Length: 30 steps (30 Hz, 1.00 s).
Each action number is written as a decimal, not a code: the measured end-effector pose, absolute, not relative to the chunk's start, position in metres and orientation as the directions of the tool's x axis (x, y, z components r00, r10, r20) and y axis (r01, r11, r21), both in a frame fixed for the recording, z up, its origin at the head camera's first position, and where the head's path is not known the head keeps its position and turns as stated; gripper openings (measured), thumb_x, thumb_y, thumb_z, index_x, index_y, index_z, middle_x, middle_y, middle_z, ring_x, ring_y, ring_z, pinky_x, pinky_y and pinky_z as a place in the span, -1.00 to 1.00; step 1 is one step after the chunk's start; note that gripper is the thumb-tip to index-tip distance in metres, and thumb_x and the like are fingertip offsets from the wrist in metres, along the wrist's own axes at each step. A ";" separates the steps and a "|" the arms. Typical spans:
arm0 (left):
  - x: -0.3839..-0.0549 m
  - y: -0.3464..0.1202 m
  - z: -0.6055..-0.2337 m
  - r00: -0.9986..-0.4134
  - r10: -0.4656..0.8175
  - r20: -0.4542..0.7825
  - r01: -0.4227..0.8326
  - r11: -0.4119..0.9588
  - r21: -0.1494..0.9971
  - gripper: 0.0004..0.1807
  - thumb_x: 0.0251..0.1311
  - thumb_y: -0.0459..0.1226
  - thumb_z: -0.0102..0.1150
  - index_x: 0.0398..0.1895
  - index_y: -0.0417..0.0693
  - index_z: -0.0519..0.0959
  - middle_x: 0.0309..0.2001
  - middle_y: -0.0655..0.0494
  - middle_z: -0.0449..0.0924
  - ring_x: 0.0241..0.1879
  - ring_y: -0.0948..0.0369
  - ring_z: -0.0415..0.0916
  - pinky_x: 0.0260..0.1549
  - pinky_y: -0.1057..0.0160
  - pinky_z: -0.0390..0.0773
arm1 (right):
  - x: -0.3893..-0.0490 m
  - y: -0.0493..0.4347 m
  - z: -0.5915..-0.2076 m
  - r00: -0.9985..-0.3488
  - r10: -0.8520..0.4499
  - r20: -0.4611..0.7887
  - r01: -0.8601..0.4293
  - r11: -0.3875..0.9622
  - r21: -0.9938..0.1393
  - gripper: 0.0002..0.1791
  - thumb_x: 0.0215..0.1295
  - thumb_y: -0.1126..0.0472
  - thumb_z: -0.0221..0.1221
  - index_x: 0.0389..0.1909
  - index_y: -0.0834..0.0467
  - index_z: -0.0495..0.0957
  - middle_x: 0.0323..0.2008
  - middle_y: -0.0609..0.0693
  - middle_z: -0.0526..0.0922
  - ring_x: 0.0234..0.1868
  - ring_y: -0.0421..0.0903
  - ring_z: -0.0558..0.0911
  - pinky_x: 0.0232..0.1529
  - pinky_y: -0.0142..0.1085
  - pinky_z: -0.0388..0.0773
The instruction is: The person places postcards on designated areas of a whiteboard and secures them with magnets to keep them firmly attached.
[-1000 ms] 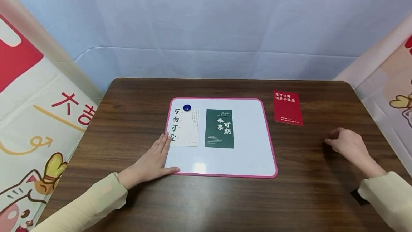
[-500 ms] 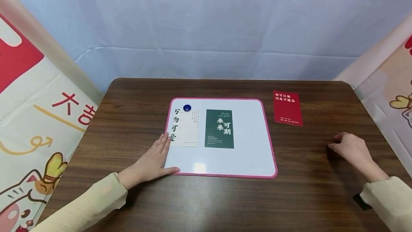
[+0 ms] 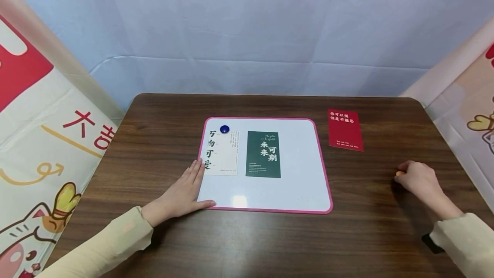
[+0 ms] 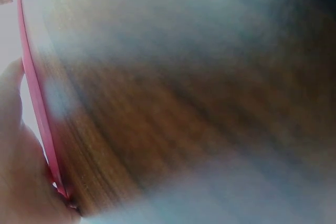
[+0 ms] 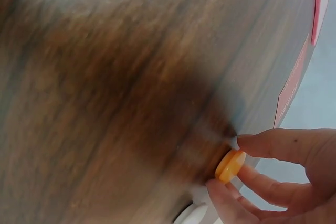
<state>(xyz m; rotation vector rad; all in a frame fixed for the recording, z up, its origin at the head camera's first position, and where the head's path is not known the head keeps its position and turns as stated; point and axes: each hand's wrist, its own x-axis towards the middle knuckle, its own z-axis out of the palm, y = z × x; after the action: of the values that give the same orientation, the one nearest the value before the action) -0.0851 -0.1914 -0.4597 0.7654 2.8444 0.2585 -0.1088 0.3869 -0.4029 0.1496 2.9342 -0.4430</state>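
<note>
Orange disc (image 5: 230,166), pinched in right hand (image 3: 421,180)

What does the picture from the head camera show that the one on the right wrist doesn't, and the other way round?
Only the head view shows the left hand, the blue disc, the green card and the white card.

Only the right wrist view shows a white disc, partly cut off by the frame.

Both show the table, the right hand pinching an orange disc, and the pink-edged board, though the wrist view catches just its edge.
</note>
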 end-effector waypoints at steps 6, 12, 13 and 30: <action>-0.085 -0.191 -0.459 -0.849 0.512 -0.128 0.482 0.851 0.208 0.19 -0.01 0.45 -0.29 0.38 -0.36 -0.16 0.41 -0.21 -0.36 0.39 -0.02 -0.36 0.29 0.03 -0.06 | -0.112 0.382 -0.404 -0.984 0.061 -0.165 0.108 0.950 -0.293 -0.64 -0.01 0.32 0.16 -0.29 0.57 0.46 -0.33 0.47 0.51 -0.40 0.32 0.49 -0.44 -0.01 0.42; -0.084 -0.191 -0.459 -0.848 0.516 -0.122 0.489 0.850 0.195 0.19 0.00 0.45 -0.30 0.37 -0.37 -0.15 0.41 -0.23 -0.36 0.39 -0.03 -0.36 0.29 0.03 -0.05 | -0.115 0.375 -0.405 -0.988 0.029 -0.153 0.076 0.948 -0.310 -0.64 0.01 0.33 0.15 -0.27 0.59 0.46 -0.32 0.48 0.52 -0.43 0.26 0.51 -0.46 -0.02 0.44; -0.084 -0.191 -0.459 -0.848 0.515 -0.122 0.489 0.850 0.195 0.19 0.00 0.45 -0.30 0.37 -0.37 -0.15 0.41 -0.22 -0.36 0.39 -0.03 -0.36 0.29 0.03 -0.05 | -0.116 0.374 -0.405 -0.989 0.027 -0.149 0.072 0.947 -0.312 -0.64 0.02 0.33 0.15 -0.27 0.59 0.46 -0.32 0.48 0.52 -0.42 0.28 0.51 -0.45 -0.01 0.44; -0.085 -0.192 -0.461 -0.846 0.518 -0.126 0.491 0.849 0.196 0.19 -0.01 0.46 -0.33 0.38 -0.35 -0.17 0.41 -0.21 -0.38 0.39 -0.01 -0.38 0.29 0.04 -0.06 | -0.127 0.350 -0.405 -0.996 0.001 -0.094 0.031 0.948 -0.316 -0.67 -0.05 0.32 0.19 -0.34 0.55 0.49 -0.40 0.41 0.54 -0.44 0.20 0.49 -0.41 0.01 0.41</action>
<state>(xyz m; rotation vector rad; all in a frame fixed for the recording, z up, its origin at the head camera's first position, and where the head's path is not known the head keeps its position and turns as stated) -0.0848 -0.1923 -0.4608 0.7842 2.8519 0.2327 -0.1269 0.3502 -0.4053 0.0249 3.0090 -0.4901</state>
